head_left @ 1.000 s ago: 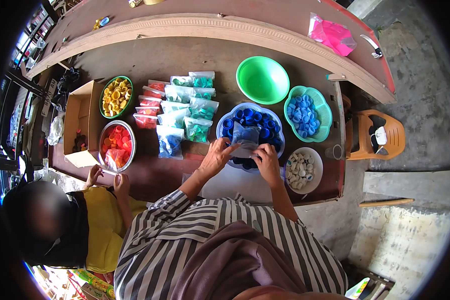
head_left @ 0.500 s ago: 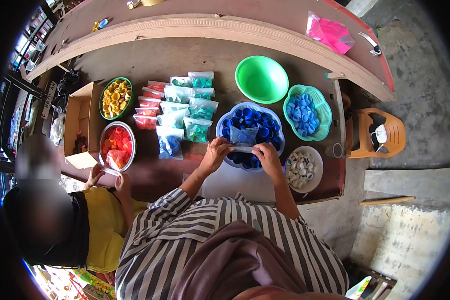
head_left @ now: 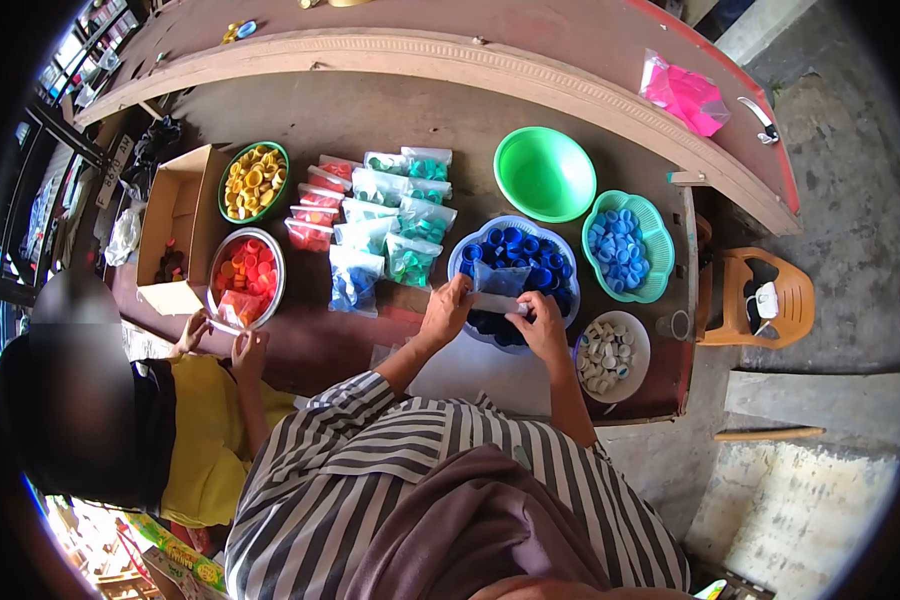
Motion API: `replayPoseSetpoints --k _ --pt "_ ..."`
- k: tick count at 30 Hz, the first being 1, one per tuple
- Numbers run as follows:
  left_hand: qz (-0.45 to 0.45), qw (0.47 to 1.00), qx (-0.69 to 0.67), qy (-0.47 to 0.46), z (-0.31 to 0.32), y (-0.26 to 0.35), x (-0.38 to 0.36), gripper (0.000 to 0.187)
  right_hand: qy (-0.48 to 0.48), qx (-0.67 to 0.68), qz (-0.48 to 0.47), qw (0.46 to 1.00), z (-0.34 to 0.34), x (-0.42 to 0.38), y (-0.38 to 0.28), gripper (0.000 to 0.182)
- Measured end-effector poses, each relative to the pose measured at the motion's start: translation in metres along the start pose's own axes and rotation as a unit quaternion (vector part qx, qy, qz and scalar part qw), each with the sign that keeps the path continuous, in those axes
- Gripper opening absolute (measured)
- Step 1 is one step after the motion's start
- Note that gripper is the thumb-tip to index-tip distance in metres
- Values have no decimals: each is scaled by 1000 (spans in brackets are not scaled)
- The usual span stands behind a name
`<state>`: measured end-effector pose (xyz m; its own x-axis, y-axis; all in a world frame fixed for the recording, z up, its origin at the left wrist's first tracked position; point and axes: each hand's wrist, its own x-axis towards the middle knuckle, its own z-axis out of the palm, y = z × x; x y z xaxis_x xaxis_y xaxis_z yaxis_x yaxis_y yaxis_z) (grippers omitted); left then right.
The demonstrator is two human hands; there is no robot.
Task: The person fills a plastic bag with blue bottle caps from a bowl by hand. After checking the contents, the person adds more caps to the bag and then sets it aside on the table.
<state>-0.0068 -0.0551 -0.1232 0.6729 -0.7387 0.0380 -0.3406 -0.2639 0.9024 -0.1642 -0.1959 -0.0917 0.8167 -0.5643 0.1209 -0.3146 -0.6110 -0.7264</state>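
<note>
Both of my hands grip the top edge of a clear plastic bag (head_left: 501, 281) with blue caps in its lower part. My left hand (head_left: 448, 310) pinches the left end of that edge, and my right hand (head_left: 541, 324) has its fingers closed on the right end. Beneath the bag stands a lavender-blue scalloped basin (head_left: 457, 262) full of dark blue caps (head_left: 545, 262). To the left lies a filled bag of blue caps (head_left: 354, 281), beside several bags of green caps (head_left: 410, 258) and red caps (head_left: 310, 235).
Around the basin are a green bowl (head_left: 545, 172), a turquoise basket (head_left: 660, 240) of light blue caps and a white bowl (head_left: 642, 345) of white caps. At left, a co-worker's hands (head_left: 248, 350) hold a bag by a bowl of red caps (head_left: 245, 265), near a cardboard box (head_left: 178, 210).
My hands have drawn a little closer together along the bag's top edge, and the right fingers have shifted. The whole view has swung slightly, moving the table's things right and down.
</note>
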Motion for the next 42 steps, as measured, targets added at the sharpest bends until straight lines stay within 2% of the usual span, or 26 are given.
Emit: replayPoseSetpoints --k 2,3,4,5,6,7,9,10,12,15,16,17,20,22,24,25,27,30,32,34,36,38,40,42 --pt "90 996 11 4 0 -2 1 21 3 -27 -14 1000 -2 2 -5 29" --pt "111 994 -6 -17 -2 -2 1 29 0 -27 -19 999 -2 3 -6 29" --pt "110 994 -6 -11 -4 -1 2 29 0 -31 0 1000 -2 3 -6 30" --pt "79 996 25 -43 -7 -1 3 35 0 -35 19 999 -1 4 -7 30" --pt "49 994 56 -75 -10 2 3 40 -2 -36 14 999 -1 6 -5 30" --pt "49 995 55 -71 -12 7 4 40 -6 -39 4 999 0 9 -3 30" --pt "182 966 186 10 -14 18 4 50 -8 -43 -9 999 -1 14 0 29" --pt "183 965 185 14 -16 24 4 50 -8 -64 -32 997 -2 17 0 29" --pt "298 929 217 -35 -16 31 5 52 -8 -88 -57 994 -6 22 0 29" --pt "297 926 226 -57 -8 20 16 57 -2 -114 -75 991 -10 30 -2 27" --pt "289 928 228 -62 -4 12 24 58 10 -85 -61 994 -9 35 -1 24" --pt "300 937 170 -55 -1 5 34 55 20 -55 -46 997 -9 38 -1 22" --pt "307 943 119 -49 -3 8 54 50 58 -32 -35 997 -13 54 -12 17" --pt "318 942 101 -24 -20 30 55 47 87 -49 -64 993 -23 58 -30 16" --pt "188 981 -48 -12 -39 48 51 43 131 -18 -60 989 -28 61 -43 18" --pt "133 988 -69 -40 -50 51 49 39 154 -11 -74 985 -28 59 -52 20" --pt "76 983 -156 -56 -65 48 35 34 123 13 -76 989 -22 52 -60 21" --pt "-16 961 -270 -54 -77 38 2 34 59 76 -58 994 -2 38 -68 22" --pt "-82 912 -397 -60 -71 4 -18 29 8 77 -11 997 20 24 -66 21" --pt "-200 884 -417 -71 -79 -19 -40 26 -44 112 51 991 38 10 -70 22" --pt "-189 884 -424 -44 -84 -31 -57 21 -39 188 18 981 66 -1 -61 26" --pt "-172 874 -453 -25 -84 -56 -62 18 -78 111 26 990 73 -10 -61 30" --pt "-174 904 -389 9 -96 -64 -63 17 -81 143 20 986 79 -13 -57 33" --pt "-164 908 -379 73 -95 -84 -54 17 -73 159 9 984 78 -13 -52 33"
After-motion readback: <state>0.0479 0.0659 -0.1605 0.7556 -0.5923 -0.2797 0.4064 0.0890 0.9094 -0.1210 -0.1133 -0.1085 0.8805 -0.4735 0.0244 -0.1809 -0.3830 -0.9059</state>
